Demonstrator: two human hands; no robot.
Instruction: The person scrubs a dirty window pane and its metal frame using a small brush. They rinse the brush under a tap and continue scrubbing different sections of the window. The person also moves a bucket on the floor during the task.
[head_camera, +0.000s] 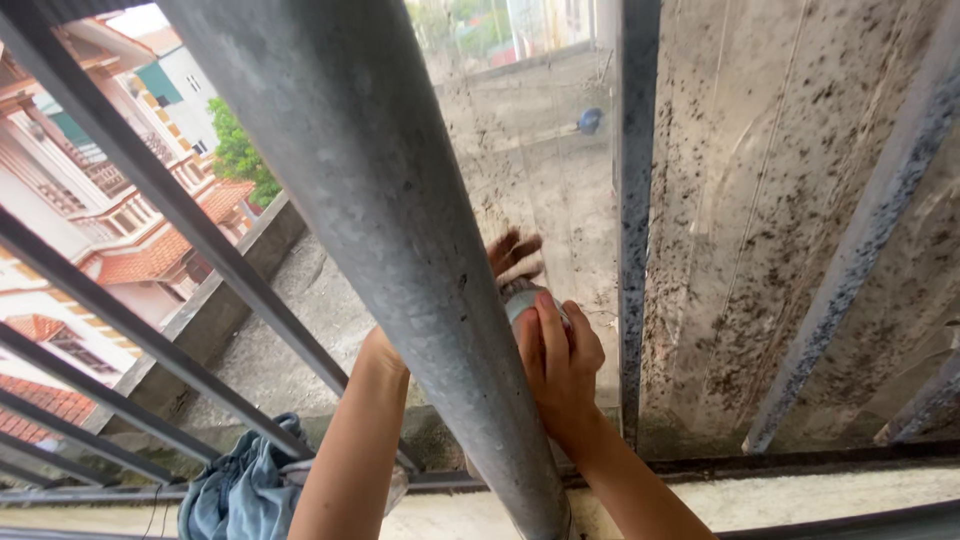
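Far left, a bundle of blue denim cloth (240, 490) sits on the sill (800, 495) behind the slanted dark bars (130, 165). It lies near your left forearm, and a nudge could tip it off the ledge, so mind it.

Your left hand (515, 255) is mostly hidden behind the thick grey pipe (400, 250); only the fingertips show past it, pressed toward the dirty pane (540, 150). I cannot tell whether that hand is clenched or loose, or what it grips (the pipe blocks it).

Your right hand (558, 365) is wrapped around a small grey cylindrical can (522, 300), thumb up along its side, fingers closed on it. The can sits just right of the pipe, low against the glass, between your two hands.

Risks, as I judge them: both arms reach through a tight gap around the pipe, so a twist could knock the can loose, and it could drop over the ledge. A slip of the left fingers on the grimy pane could scrape them on the pipe or the upright frame bar (632, 220).

No label, sign or printed package is legible: the can shows plain grey, and a small blue object (590, 120) lies far off on the concrete beyond the glass. The mould-speckled panel (760, 230) at right is bare.
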